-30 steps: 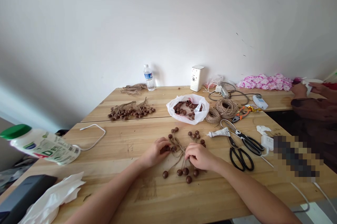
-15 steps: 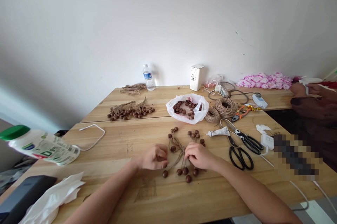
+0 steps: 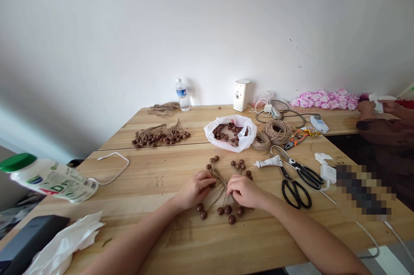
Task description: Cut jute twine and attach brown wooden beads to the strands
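A cluster of brown wooden beads on lengths of twine (image 3: 221, 176) lies spread on the wooden table in front of me. My left hand (image 3: 198, 188) is at the left side of the cluster, its thumb and fingers pinched on a bead (image 3: 213, 185) that is partly covered by them. On the other side, my right hand (image 3: 245, 191) is closed, its fingertips on the twine strands near the middle; what exactly lies under them is hidden. Several beads (image 3: 228, 210) rest below and between the hands, others above them.
Behind the cluster sit a white plastic bag (image 3: 247, 143) of loose beads and twine rolls (image 3: 277, 132). Scissors (image 3: 296, 193), a glue tube (image 3: 269, 162) and pliers (image 3: 296, 139) lie right. Finished-looking bead bunches (image 3: 161, 135) lie back left. Another person's hands (image 3: 388, 107) hold something white.
My left hand has moved right and slightly up, from beside the cluster onto a bead. Another bead now shows below it. My right hand stays put. The other person's hands have shifted the white item.
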Demonstrator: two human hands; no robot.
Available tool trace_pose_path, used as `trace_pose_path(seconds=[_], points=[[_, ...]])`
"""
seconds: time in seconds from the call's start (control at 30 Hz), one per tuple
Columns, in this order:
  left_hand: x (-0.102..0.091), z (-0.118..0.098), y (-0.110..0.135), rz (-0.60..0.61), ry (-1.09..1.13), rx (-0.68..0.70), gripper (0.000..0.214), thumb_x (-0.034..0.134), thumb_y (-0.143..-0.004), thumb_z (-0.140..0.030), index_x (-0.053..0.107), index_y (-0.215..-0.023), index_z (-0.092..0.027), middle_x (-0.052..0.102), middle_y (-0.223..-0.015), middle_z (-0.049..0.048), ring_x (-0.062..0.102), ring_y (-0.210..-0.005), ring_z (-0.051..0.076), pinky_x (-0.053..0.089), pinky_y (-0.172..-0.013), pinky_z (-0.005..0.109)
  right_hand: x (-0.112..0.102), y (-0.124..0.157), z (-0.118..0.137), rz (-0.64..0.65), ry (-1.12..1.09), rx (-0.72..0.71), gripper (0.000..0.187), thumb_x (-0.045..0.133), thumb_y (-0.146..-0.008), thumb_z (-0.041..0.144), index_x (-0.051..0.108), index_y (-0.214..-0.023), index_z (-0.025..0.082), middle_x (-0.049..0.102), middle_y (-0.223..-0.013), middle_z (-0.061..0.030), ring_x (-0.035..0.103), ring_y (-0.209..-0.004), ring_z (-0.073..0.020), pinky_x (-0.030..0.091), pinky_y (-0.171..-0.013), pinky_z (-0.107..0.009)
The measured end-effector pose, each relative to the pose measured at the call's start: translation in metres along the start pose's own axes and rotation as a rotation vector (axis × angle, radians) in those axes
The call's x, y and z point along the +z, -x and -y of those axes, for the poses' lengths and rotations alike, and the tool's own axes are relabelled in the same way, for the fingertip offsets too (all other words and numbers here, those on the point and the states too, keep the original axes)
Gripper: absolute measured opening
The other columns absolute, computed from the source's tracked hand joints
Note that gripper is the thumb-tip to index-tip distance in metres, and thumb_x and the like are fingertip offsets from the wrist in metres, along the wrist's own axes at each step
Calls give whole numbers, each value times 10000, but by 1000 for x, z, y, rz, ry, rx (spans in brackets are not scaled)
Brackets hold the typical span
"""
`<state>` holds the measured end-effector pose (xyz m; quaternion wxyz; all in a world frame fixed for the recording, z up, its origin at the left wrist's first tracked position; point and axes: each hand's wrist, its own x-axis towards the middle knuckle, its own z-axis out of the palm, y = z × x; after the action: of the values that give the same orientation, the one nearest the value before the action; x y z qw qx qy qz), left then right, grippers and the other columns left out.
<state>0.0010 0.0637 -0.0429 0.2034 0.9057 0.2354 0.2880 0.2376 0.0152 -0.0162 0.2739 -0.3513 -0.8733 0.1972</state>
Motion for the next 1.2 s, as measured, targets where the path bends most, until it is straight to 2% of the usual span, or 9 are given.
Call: trace_pose_path(seconds=[0.1,0.23,0.4,0.63,0.83,1.0,1.07,1.1,1.2], points=[[1,-1,1,13,-4,-36,254,513,-842,-144,604,-1077,-172,592,-992,115,566,-927,209,505,-833,362,0,0,-1,2,-2,-1,319,456,-695,-56,687,-721,162,672,-755,-43,585,-761,-165,489,-735,-265],[1,-1,1,37,71,-5,188,538,-828,-149,588,-1007,-180,609,-995,106,570,-946,205,504,-836,356,1,0,-2,3,-7,-6,311,462,-693,-56,686,-723,158,672,-759,-46,585,-765,-165,489,-733,-262],[0,-1,0,12,40,16,227,533,-847,-168,596,-1065,-173,629,-980,120,593,-909,204,513,-805,351,0,0,-1,7,4,-1,312,460,-696,-59,687,-717,153,672,-758,-48,584,-767,-166,485,-739,-264],[-8,-6,0,-7,97,14,141,564,-817,-189,641,-934,-169,630,-893,96,588,-829,183,503,-748,309,-2,-1,1,14,7,9,315,452,-700,-58,685,-714,153,669,-753,-45,584,-765,-164,485,-739,-266],[-13,-9,-1,120,125,-38,103,613,-755,-247,647,-819,-173,628,-823,78,569,-766,184,475,-686,296,-1,0,0,31,7,16,323,448,-697,-59,686,-723,157,669,-763,-44,586,-773,-165,485,-743,-270],[-17,-11,-1,196,63,55,242,605,-775,-384,642,-649,-180,597,-843,89,542,-799,207,457,-777,357,0,0,-1,24,11,8,322,452,-696,-62,688,-724,157,667,-761,-45,583,-775,-165,482,-747,-269],[-15,-9,0,124,46,35,297,537,-834,-374,640,-642,-173,587,-844,95,552,-804,205,465,-793,364,0,0,-2,24,14,9,319,454,-701,-59,688,-723,156,666,-760,-46,583,-777,-166,481,-745,-270],[-13,-7,0,52,29,-1,299,498,-864,-346,651,-677,-169,587,-864,101,563,-828,207,472,-804,363,0,0,-2,26,15,11,319,454,-703,-57,689,-723,158,666,-761,-46,583,-775,-166,481,-744,-270],[-6,2,2,-170,-40,-141,252,444,-896,-251,653,-1010,-172,576,-1116,142,555,-1053,242,467,-913,391,0,0,-2,26,10,16,321,455,-709,-52,693,-728,163,668,-771,-43,586,-774,-163,483,-749,-271]])
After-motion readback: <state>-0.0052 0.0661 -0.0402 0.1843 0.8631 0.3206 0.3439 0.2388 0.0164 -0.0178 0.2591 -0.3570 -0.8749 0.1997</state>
